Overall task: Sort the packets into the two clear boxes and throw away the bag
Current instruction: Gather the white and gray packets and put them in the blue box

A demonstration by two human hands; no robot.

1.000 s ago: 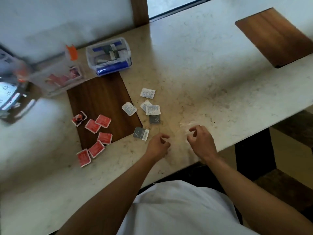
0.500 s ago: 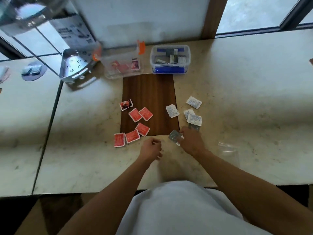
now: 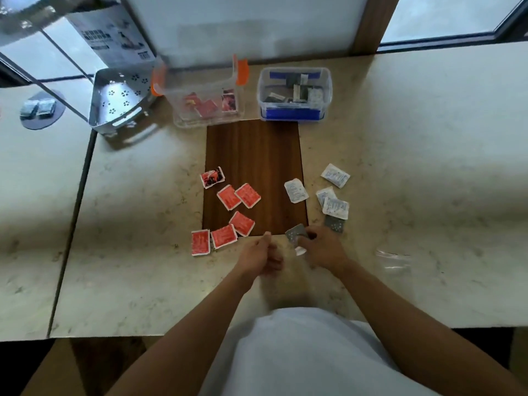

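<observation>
Several red packets (image 3: 238, 195) lie on and beside a dark wooden inlay (image 3: 254, 155). To their right lie several white packets (image 3: 296, 190) and a grey one (image 3: 335, 223). My right hand (image 3: 324, 247) is pinched on a grey packet (image 3: 295, 235) at the inlay's near right corner. Just left of it, my left hand (image 3: 261, 255) is loosely curled and holds nothing. Far across the table stand two clear boxes: the orange-clipped box (image 3: 205, 95) holds red packets, the blue-clipped box (image 3: 294, 94) holds grey and white ones. An empty clear bag (image 3: 393, 260) lies flat to my right.
A perforated metal bin (image 3: 120, 104) stands left of the boxes, with a printed carton (image 3: 114, 35) behind it. The marble table (image 3: 414, 167) runs wide to the right; a seam (image 3: 74, 221) splits it on the left. A dark disc with two small packs (image 3: 40, 110) sits far left.
My view swung left and squared up to the boxes. My right hand left the clear bag and moved left onto the grey packet. My left hand stayed curled near the table's front.
</observation>
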